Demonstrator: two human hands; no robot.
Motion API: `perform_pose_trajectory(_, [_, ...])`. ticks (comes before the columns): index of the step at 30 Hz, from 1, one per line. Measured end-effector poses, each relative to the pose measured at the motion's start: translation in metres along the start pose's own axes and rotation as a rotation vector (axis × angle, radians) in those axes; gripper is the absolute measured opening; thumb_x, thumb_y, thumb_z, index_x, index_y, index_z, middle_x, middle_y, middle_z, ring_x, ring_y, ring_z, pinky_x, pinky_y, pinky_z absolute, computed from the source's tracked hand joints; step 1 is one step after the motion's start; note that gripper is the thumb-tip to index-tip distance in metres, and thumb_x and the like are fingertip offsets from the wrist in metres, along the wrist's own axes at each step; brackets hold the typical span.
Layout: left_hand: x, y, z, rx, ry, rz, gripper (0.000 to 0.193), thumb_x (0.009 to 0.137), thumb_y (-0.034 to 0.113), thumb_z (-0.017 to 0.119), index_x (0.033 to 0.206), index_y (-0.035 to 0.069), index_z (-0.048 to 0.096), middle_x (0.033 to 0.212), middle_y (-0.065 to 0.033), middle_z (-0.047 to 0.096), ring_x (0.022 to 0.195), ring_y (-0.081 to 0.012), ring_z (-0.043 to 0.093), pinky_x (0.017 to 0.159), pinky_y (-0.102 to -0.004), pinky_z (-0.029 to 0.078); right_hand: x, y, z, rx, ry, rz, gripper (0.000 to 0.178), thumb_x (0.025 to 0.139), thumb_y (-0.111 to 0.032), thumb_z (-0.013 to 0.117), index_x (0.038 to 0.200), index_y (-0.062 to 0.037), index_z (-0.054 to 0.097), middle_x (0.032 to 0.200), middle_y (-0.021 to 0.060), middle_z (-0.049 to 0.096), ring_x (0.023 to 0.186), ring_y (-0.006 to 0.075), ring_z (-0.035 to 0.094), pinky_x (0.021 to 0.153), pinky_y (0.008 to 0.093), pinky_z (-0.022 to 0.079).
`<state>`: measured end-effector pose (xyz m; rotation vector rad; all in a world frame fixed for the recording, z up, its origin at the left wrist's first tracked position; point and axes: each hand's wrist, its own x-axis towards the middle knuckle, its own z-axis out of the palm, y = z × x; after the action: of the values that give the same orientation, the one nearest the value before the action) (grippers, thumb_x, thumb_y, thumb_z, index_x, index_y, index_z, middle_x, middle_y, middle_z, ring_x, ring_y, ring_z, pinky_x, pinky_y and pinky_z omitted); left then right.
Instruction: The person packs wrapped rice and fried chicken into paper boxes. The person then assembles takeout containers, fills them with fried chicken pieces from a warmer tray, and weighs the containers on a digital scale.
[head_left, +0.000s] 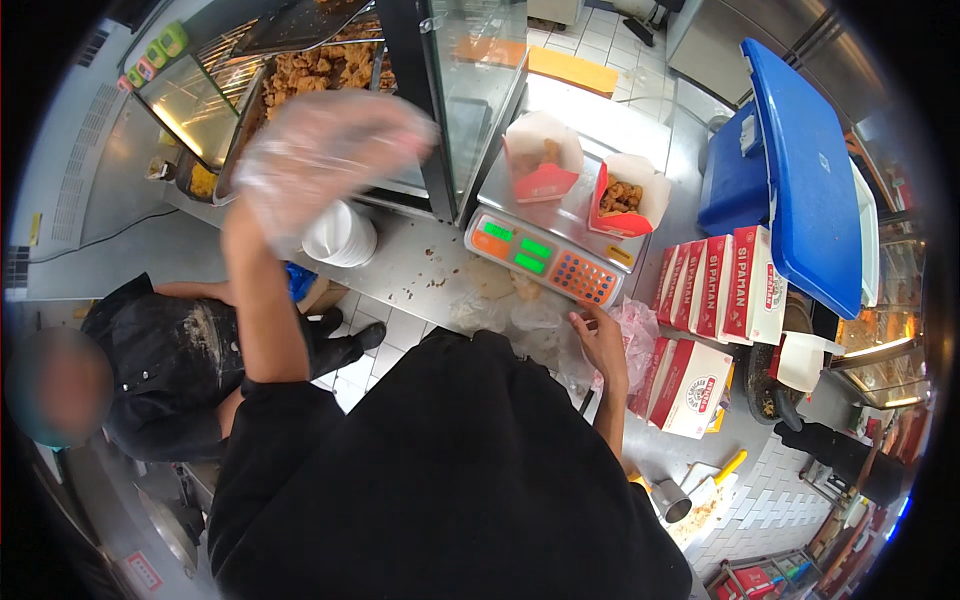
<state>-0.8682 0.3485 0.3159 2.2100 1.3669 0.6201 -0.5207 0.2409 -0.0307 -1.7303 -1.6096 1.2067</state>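
Observation:
My left hand [335, 150], in a clear plastic glove, is raised in front of the warming cabinet with its tray of fried chicken pieces [320, 75]. Motion smears its fingers, so any grip is unclear. Beside the lower right corner of the digital scale [545, 255], my bare right hand [602, 345] rests with fingers apart, next to a pinkish plastic bag [637, 330]. Two red and white paper boxes stand open on the scale. The left box [543, 180] has a little chicken showing; the right box [628, 215] holds several browned pieces.
White tubs [340, 235] stand by the cabinet. Folded red and white cartons [715, 285] line the right side below a blue cooler [815, 190] with its lid raised. Crumpled clear bags [500, 310] lie at the counter edge. At left, another person [180, 350] in black is close by.

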Motion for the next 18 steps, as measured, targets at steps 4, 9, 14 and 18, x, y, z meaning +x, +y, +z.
perform_pose_trajectory(4, [-0.031, -0.093, -0.056, -0.155, 0.245, -0.37, 0.029, 0.09, 0.026, 0.068, 0.111, 0.006, 0.071, 0.098, -0.0107, 0.07, 0.09, -0.0202, 0.065, 0.085, -0.0317, 0.051, 0.006, -0.011, 0.004, -0.024, -0.047, 0.005, 0.038, 0.092, -0.031, 0.067, 0.115, 0.0002, 0.067, 0.088, 0.0139, 0.071, 0.079, 0.02, 0.067, 0.071, 0.033, 0.051])
perform_pose_trajectory(9, [-0.024, -0.164, -0.066, 0.396, 0.055, -0.258, 0.039, 0.088, 0.029, 0.068, 0.121, 0.01, 0.065, 0.109, -0.0151, 0.069, 0.099, -0.0301, 0.064, 0.092, -0.0353, 0.049, 0.019, -0.026, 0.017, -0.069, -0.1, -0.074, 0.039, 0.092, -0.031, 0.067, 0.114, 0.0012, 0.067, 0.089, 0.0144, 0.071, 0.079, 0.021, 0.066, 0.072, 0.0336, 0.052])
perform_pose_trajectory(14, [-0.004, -0.191, -0.05, 0.524, -0.121, -0.259, 0.045, 0.087, 0.03, 0.068, 0.128, 0.012, 0.061, 0.111, -0.0173, 0.068, 0.102, -0.0347, 0.062, 0.093, -0.0381, 0.048, 0.025, -0.048, 0.032, -0.039, -0.108, -0.064, 0.04, 0.09, -0.031, 0.069, 0.114, 0.0011, 0.067, 0.089, 0.0163, 0.07, 0.077, 0.0245, 0.066, 0.073, 0.036, 0.052])
perform_pose_trajectory(18, [0.011, -0.185, -0.055, 0.717, -0.247, -0.235, 0.048, 0.087, 0.027, 0.068, 0.131, 0.014, 0.058, 0.113, -0.018, 0.064, 0.104, -0.0343, 0.061, 0.09, -0.0396, 0.05, 0.019, -0.051, 0.047, -0.061, -0.059, -0.103, 0.038, 0.09, -0.029, 0.069, 0.114, 0.0005, 0.067, 0.088, 0.0143, 0.07, 0.078, 0.0226, 0.066, 0.073, 0.0349, 0.052])
